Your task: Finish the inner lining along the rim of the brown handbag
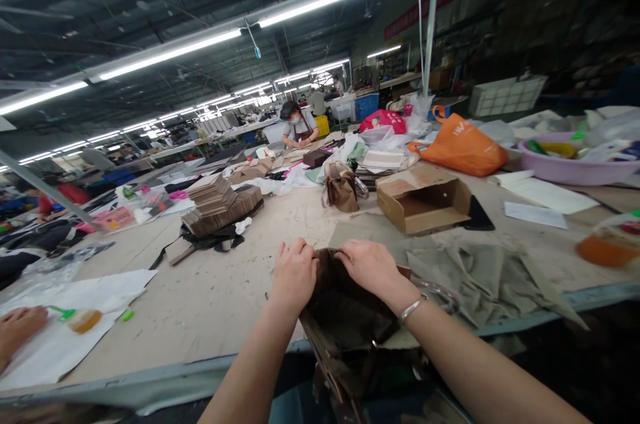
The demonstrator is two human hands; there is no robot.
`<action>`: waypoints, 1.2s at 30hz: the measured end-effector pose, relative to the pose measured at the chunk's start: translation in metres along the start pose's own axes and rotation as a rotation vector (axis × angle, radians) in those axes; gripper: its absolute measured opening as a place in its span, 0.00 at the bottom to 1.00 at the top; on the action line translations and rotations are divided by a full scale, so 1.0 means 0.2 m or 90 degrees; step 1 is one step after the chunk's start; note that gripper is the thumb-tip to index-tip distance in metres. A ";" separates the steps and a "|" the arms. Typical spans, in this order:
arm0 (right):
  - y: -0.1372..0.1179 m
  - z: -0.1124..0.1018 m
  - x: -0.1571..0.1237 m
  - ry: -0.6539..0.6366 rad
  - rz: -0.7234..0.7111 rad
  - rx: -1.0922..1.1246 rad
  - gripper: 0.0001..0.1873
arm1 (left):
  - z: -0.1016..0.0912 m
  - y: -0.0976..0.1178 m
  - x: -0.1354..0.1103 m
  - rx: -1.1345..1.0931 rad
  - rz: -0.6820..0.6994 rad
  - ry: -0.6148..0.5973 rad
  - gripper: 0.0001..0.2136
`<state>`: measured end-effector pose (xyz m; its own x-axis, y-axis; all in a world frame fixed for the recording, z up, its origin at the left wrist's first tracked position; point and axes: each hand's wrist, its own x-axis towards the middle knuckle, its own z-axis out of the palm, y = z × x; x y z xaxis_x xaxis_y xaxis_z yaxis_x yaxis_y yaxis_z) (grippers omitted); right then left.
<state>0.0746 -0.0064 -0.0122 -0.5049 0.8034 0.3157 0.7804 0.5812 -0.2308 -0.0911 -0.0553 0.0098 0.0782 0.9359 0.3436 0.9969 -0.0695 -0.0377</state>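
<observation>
A dark brown handbag [345, 307] with its mouth gaping toward me rests at the table's near edge. My left hand [295, 274] pinches the far rim of the bag, fingers bent over it. Just to the right, my right hand [373, 267] grips the same rim, with a silver bangle on the wrist. A short stretch of rim shows between both hands. A clear, ring-like handle [443, 296] lies by my right wrist. Grey-green cloth [480, 277] is spread wrinkled to the right. The bag's lower part is dim and partly hidden by my forearms.
An open cardboard box [425, 201] and a small brown bag [343, 187] stand beyond my hands. Stacked brown pieces [220, 204] lie left. Another person's hand [23, 331] is near a glue bottle [83, 321]. An orange bag [460, 144] and purple basin [575, 167] sit right.
</observation>
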 end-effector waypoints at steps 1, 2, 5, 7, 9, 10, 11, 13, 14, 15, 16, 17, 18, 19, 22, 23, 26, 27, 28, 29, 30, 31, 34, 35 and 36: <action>0.00 0.00 0.00 -0.001 0.000 0.001 0.17 | 0.00 0.00 0.00 0.003 0.000 -0.001 0.03; 0.00 0.00 0.00 -0.002 0.001 0.003 0.17 | 0.00 0.00 0.00 0.006 0.001 0.001 0.04; 0.00 -0.01 0.00 -0.005 0.007 0.005 0.17 | 0.01 0.00 0.00 0.007 0.006 0.014 0.03; -0.01 -0.01 -0.01 -0.011 0.011 0.000 0.17 | 0.01 0.00 -0.01 0.009 0.007 0.024 0.02; -0.01 -0.01 -0.01 -0.012 0.011 -0.006 0.17 | 0.01 0.00 -0.02 0.017 0.004 0.026 0.01; 0.00 0.00 -0.01 -0.008 0.009 -0.007 0.17 | 0.00 0.00 -0.03 0.023 0.001 0.026 0.01; 0.00 0.00 -0.01 -0.002 0.005 -0.007 0.17 | 0.00 0.00 -0.04 0.031 -0.003 0.025 0.01; 0.00 0.00 -0.01 0.012 -0.004 -0.006 0.17 | -0.01 0.00 -0.06 0.043 -0.012 0.026 0.01; 0.00 0.00 -0.02 0.015 -0.008 -0.004 0.17 | -0.02 -0.01 -0.06 0.049 -0.013 0.027 0.01; 0.00 0.00 -0.02 0.016 -0.010 -0.002 0.17 | -0.02 -0.01 -0.07 0.055 -0.010 0.028 0.01; 0.00 0.01 -0.02 0.017 -0.010 -0.001 0.17 | -0.02 -0.01 -0.08 0.060 -0.006 0.030 0.02; 0.00 0.01 -0.02 0.019 -0.010 -0.001 0.17 | -0.02 -0.01 -0.08 0.066 -0.002 0.032 0.02; 0.00 0.01 -0.02 0.021 -0.009 -0.003 0.17 | -0.02 -0.01 -0.08 0.072 0.001 0.035 0.02; 0.00 0.02 -0.02 0.024 -0.009 -0.005 0.17 | -0.02 -0.01 -0.08 0.078 0.004 0.037 0.03; 0.00 0.03 -0.02 0.031 -0.013 -0.014 0.17 | -0.01 0.00 -0.08 0.086 0.012 0.037 0.04; 0.00 0.03 -0.02 0.031 -0.013 -0.015 0.17 | -0.01 0.00 -0.07 0.085 0.015 0.036 0.04; 0.00 0.03 -0.02 0.029 -0.013 -0.017 0.18 | -0.02 0.00 -0.07 0.068 0.014 0.042 0.03; 0.01 0.03 -0.02 0.028 -0.013 -0.016 0.18 | -0.02 0.00 -0.07 0.060 0.013 0.045 0.02; 0.00 0.02 -0.02 0.025 -0.012 -0.015 0.18 | -0.02 0.00 -0.07 0.051 0.012 0.047 0.02; 0.00 0.02 -0.02 0.020 -0.011 -0.013 0.18 | -0.02 0.00 -0.07 0.042 0.014 0.048 0.01; 0.00 0.02 -0.01 0.013 -0.009 -0.011 0.18 | -0.02 -0.01 -0.07 0.037 0.017 0.047 0.01; 0.00 0.02 -0.01 0.006 -0.007 -0.008 0.18 | -0.02 -0.01 -0.08 0.034 0.021 0.046 0.02; 0.00 0.01 -0.01 -0.002 -0.003 -0.004 0.18 | -0.02 -0.02 -0.08 0.043 0.032 0.043 0.04; -0.01 0.01 -0.01 -0.001 -0.003 -0.004 0.18 | -0.01 -0.03 -0.08 0.048 0.034 0.043 0.04; -0.01 0.01 -0.01 0.000 -0.003 -0.004 0.17 | -0.01 -0.03 -0.08 0.052 0.036 0.042 0.05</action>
<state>0.0743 -0.0090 -0.0148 -0.5090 0.8004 0.3167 0.7801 0.5845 -0.2235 -0.0982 -0.0708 0.0055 0.1378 0.9063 0.3995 0.9868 -0.0908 -0.1343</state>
